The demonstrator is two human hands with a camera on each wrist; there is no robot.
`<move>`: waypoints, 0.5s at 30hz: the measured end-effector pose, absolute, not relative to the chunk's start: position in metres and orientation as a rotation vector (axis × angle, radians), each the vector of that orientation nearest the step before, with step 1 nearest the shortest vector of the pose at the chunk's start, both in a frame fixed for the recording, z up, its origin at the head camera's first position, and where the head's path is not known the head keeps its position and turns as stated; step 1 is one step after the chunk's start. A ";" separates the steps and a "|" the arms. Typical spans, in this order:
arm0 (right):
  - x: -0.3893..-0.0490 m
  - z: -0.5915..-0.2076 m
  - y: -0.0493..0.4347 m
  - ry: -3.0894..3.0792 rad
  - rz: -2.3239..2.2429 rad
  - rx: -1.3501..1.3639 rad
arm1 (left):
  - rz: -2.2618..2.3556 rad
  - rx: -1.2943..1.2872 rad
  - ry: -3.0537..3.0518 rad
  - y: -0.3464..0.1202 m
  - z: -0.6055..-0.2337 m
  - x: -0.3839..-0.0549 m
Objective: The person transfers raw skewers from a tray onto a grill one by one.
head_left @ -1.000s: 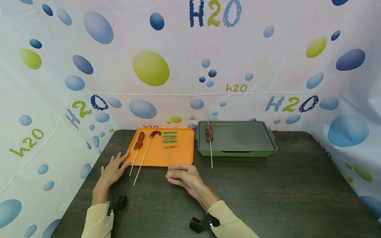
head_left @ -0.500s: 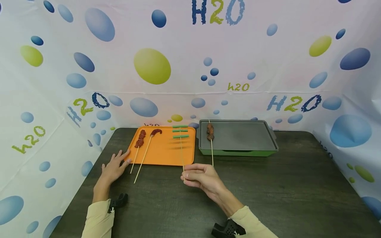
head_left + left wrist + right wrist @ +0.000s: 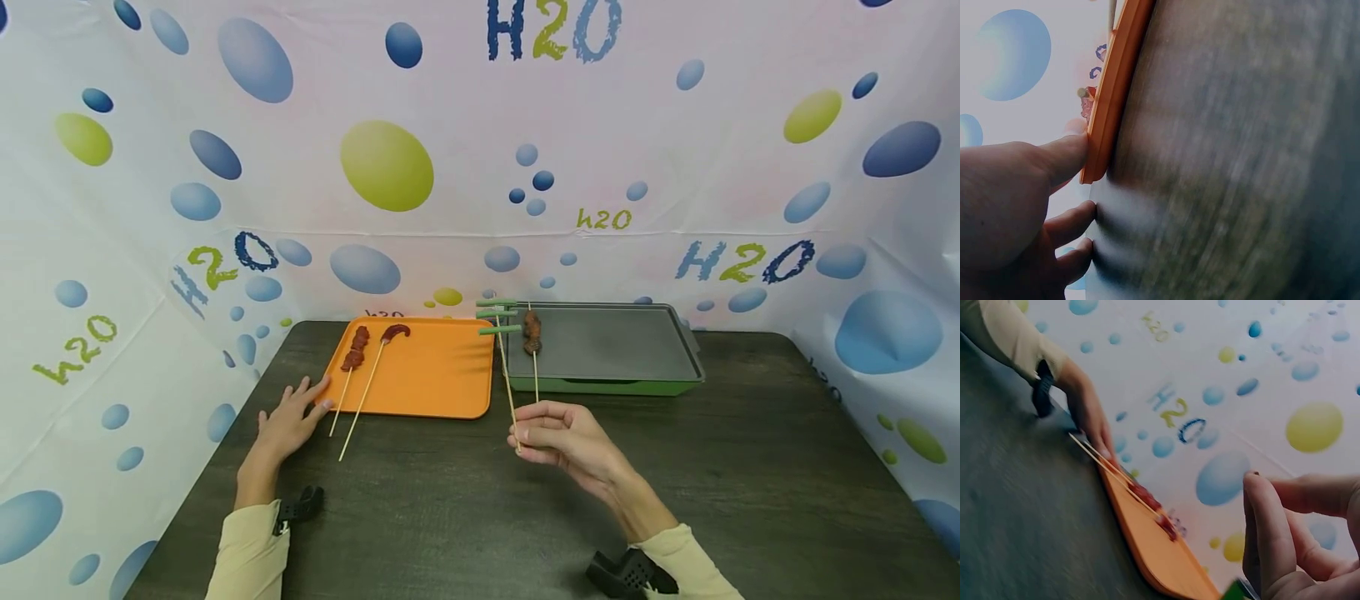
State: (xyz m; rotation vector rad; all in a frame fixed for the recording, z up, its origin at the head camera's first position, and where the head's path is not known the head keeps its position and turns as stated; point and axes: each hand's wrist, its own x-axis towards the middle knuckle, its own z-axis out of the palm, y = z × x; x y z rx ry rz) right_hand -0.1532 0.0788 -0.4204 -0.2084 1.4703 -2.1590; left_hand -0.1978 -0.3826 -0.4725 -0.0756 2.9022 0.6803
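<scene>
My right hand pinches the lower end of a wooden skewer bearing several green vegetable sticks. It is raised, its green pieces overlapping the gap between the orange tray and the grey-topped grill in the head view. My left hand lies with fingers spread at the tray's front left corner; the thumb touches the rim in the left wrist view. On the tray are a red meat skewer and a skewer with a dark red curled piece. A browned meat skewer lies on the grill's left side.
The dark wooden table carries tray and grill side by side near its back edge. Stick ends of the skewers jut over the front rims of both. A white bubble-patterned sheet hangs behind and to the sides.
My right hand has carried the green vegetable skewer rightward and upward, from over the orange tray to the grill's left edge. The left hand has stayed at the tray corner.
</scene>
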 end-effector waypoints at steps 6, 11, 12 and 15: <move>-0.161 -0.423 0.101 1.481 -2.166 -0.192 | 0.686 -0.076 2.904 -0.382 -0.472 -0.198; -0.168 -0.429 0.117 1.482 -2.174 -0.183 | 0.684 -0.075 2.904 -0.383 -0.473 -0.198; -0.169 -0.430 0.120 1.483 -2.176 -0.181 | 0.684 -0.070 2.905 -0.383 -0.473 -0.198; -0.173 -0.435 0.129 1.493 -2.177 -0.169 | 0.684 -0.064 2.908 -0.384 -0.472 -0.198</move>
